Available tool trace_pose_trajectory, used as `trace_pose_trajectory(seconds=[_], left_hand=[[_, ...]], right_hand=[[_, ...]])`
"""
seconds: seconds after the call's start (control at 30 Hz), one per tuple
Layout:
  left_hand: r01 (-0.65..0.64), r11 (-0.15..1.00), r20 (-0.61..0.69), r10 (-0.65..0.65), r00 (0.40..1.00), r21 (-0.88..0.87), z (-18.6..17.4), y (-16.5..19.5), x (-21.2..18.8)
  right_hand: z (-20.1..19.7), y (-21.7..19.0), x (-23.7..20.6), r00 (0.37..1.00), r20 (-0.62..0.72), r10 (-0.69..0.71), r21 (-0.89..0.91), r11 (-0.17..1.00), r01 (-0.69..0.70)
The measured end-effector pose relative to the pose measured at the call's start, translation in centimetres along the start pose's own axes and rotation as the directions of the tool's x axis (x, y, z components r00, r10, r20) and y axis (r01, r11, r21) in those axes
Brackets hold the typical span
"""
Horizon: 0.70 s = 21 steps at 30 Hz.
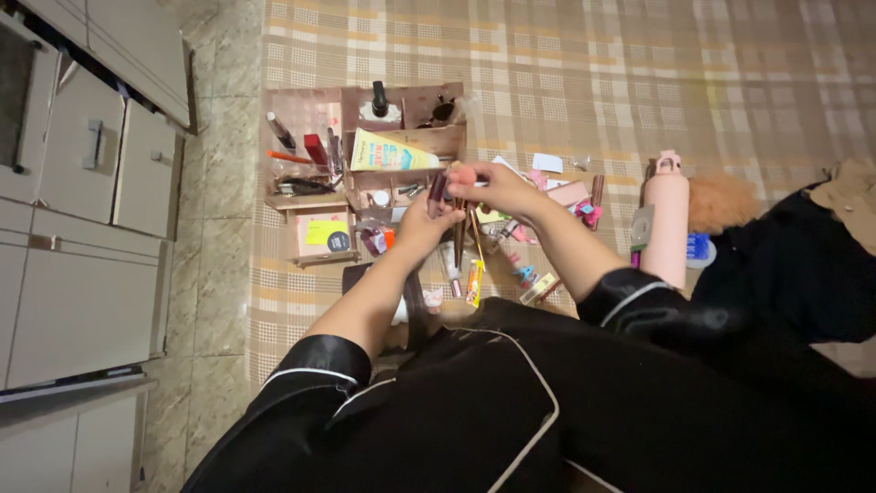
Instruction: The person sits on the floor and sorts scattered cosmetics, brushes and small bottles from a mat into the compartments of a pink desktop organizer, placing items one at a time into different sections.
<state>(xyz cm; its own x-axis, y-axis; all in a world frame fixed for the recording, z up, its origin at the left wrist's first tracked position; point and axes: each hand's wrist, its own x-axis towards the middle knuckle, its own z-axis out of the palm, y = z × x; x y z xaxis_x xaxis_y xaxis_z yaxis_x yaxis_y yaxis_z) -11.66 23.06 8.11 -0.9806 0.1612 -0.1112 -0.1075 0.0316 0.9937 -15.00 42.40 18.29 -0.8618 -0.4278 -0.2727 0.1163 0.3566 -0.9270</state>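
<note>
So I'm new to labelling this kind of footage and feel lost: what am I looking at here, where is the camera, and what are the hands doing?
There is no machine here, just a person in black sleeves. The one picture comes from a camera worn on their head, looking down at their arms and lap. They sit on a checked mat strewn with small cosmetics. A pink compartment organiser holds bottles, sticks and a lying yellow tube. A pink bottle lies to the right. The left hand grips a dark slim tube. The right hand meets it, fingers beside a small pink round thing; what that is, I cannot tell.
</note>
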Motion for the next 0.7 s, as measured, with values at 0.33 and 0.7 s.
trace_pose_trajectory(seconds=[0.33,0.7], left_hand=[[0.216,0.931,-0.425,-0.329,0.843,-0.293,-4.7,0.0,6.3],[0.372,0.806,-0.474,-0.578,0.665,-0.461,-5.8,-3.2,10.7]], right_hand=[[-5.9,-4.7,9.9,0.856,-0.437,-0.276,-0.288,0.945,0.157],[-7.3,-5.2,17.0,0.622,-0.469,-0.627,-0.589,0.747,0.309]])
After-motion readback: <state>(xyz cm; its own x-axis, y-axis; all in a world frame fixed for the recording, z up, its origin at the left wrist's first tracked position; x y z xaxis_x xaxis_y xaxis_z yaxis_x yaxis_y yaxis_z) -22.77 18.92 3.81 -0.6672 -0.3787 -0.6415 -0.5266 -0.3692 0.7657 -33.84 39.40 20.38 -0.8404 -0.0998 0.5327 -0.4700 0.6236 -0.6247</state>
